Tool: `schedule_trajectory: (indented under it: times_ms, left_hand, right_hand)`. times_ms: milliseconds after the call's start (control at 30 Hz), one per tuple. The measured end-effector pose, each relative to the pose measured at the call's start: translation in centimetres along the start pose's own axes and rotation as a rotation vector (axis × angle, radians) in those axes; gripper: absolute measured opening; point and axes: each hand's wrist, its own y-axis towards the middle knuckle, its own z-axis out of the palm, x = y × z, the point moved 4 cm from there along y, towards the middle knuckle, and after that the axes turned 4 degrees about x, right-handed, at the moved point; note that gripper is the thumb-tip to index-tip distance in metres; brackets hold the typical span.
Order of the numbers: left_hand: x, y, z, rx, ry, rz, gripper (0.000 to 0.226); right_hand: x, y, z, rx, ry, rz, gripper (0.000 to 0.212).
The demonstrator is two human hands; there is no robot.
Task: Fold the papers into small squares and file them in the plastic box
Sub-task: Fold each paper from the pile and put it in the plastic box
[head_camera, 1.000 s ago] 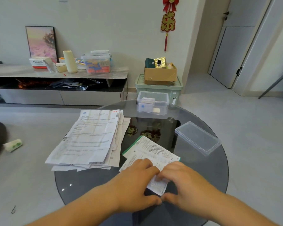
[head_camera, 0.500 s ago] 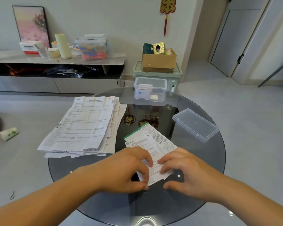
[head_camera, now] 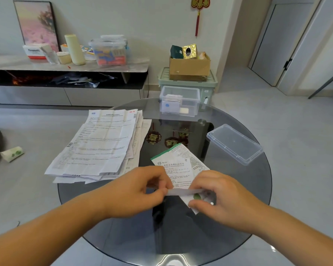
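- a round dark glass table (head_camera: 255, 198) stands in the middle of the room, with the person's two bare forearms reaching over its near edge.
- the printed leaflet (head_camera: 178, 166), white with a green border, lies at the near middle of the table; its far part is flat on the glass and its near edge is turned up into a narrow strip between the two hands.
- the left hand (head_camera: 142, 191) has its fingers curled, thumb and forefinger pinching the left end of that strip.
- the right hand (head_camera: 219, 198) pinches the leaflet's near right corner between thumb and curled fingers.
- a loose stack of papers (head_camera: 102, 144), creased and unfolded, lies on the left part of the table, just beside the leaflet and apart from it.
- the clear plastic box (head_camera: 188, 110) sits open at the far edge of the table, with a few folded papers (head_camera: 171, 104) standing in its left half.
- its lid (head_camera: 235, 144) lies on the right side of the table, well apart from the box.
- beyond the table, a cardboard box (head_camera: 189, 67) rests on a green crate (head_camera: 210, 83) against the wall.
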Motion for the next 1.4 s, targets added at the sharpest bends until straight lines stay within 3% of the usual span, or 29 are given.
schedule_trajectory:
  times_ms: [133,267,400,467,567,667,800,867,1100,1400]
  left_hand:
    - [1.1,0.7,-0.8,-0.171,-0.065,-0.176,0.015]
    - [1.8,1.9,-1.1,-0.311,-0.036,-0.26,0.022]
    - [2.0,2.9,-0.7,-0.298,0.108,-0.291,0.043]
    - [2.2,3.3,-0.3,-0.291,0.185,-0.299,0.055]
    - [2.3,4.0,0.1,-0.288,0.281,-0.283,0.071]
    - [2.4,4.3,0.1,-0.254,0.322,-0.318,0.072]
    - [2.4,4.5,-0.3,-0.192,0.339,-0.361,0.067]
    - [2.3,4.5,-0.4,-0.157,0.337,-0.387,0.069]
    - [1.6,4.9,-0.9,-0.098,0.333,-0.421,0.08]
    - [0.7,5.3,-0.4,-0.139,0.352,-0.402,0.059]
  right_hand:
    - [0.0,1.4,-0.1,-0.05,0.153,0.151,0.016]
    - [-0.5,3.3,0.1,-0.122,0.188,0.268,0.041]
    - [-1.0,4.1,0.4,-0.158,0.116,0.376,0.069]
    - [-1.1,4.3,0.4,-0.156,0.061,0.42,0.074]
    - [-1.1,4.5,0.3,-0.165,0.0,0.423,0.072]
    - [-0.9,4.4,0.2,-0.134,-0.035,0.378,0.068]
    - [-1.1,4.1,0.0,-0.064,-0.072,0.306,0.037]
    - [-1.4,4.0,-0.2,-0.03,-0.052,0.287,0.032]
    - [-1.6,3.6,-0.5,0.017,-0.025,0.272,0.033]
    - [-1.6,3.7,-0.7,0.004,0.024,0.256,0.035]
